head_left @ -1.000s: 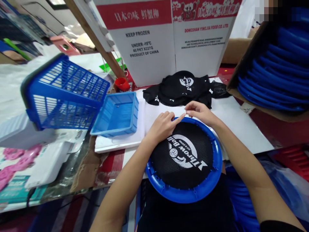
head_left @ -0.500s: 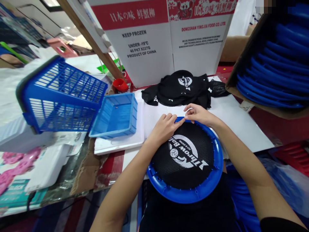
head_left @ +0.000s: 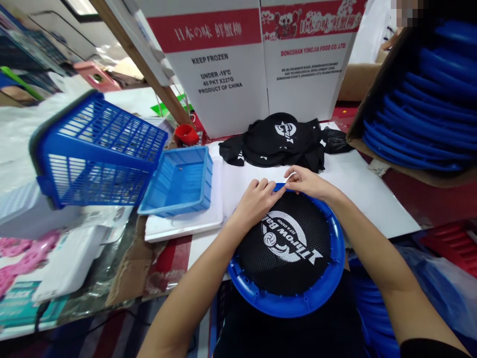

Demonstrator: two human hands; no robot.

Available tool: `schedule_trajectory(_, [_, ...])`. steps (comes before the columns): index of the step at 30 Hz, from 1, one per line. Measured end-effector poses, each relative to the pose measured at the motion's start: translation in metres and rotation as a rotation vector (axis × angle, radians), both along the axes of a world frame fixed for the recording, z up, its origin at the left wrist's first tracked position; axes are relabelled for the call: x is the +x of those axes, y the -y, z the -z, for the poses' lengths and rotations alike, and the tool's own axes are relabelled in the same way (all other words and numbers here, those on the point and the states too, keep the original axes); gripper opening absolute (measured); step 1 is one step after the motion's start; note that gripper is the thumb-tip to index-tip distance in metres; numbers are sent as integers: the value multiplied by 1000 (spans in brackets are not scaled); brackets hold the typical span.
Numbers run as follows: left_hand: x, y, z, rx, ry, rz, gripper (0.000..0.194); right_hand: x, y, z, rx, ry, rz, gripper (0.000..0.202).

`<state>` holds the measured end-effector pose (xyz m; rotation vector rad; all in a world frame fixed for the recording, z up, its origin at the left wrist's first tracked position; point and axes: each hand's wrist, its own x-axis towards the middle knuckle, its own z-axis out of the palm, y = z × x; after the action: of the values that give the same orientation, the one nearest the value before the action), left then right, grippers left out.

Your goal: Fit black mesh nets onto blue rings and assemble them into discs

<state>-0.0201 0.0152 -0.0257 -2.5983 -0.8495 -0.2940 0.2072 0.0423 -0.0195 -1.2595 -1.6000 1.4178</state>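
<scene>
A blue ring with a black printed mesh disc inside it rests over my lap, against the table's near edge. My left hand lies at the ring's far rim, fingers bent and its thumb and index pressed on the edge of the mesh. Touching the same stretch of rim from the right, my right hand has thumb and index pinched together; what lies between them is too small to make out. Just beyond the hands is a pile of black printed mesh pieces.
A light-blue tray and a tilted blue basket stand on the left, near a red cup. White cartons rise behind the mesh pile. At right, a cardboard box holds several blue rings.
The view has shifted slightly. Both hands stay at the far rim, with small finger movements; the ring has barely moved.
</scene>
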Motion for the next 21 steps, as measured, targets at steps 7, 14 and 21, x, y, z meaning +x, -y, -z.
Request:
schedule_trajectory(7, [0, 1, 1, 5, 6, 0, 42, 0, -4, 7, -5, -30, 7, 34])
schedule_trajectory(14, [0, 1, 0, 19, -15, 0, 40, -2, -3, 7, 7, -10, 38, 33])
schedule_trajectory(21, [-1, 0, -2, 6, -18, 16, 45, 1, -3, -3, -70, -39, 12, 32])
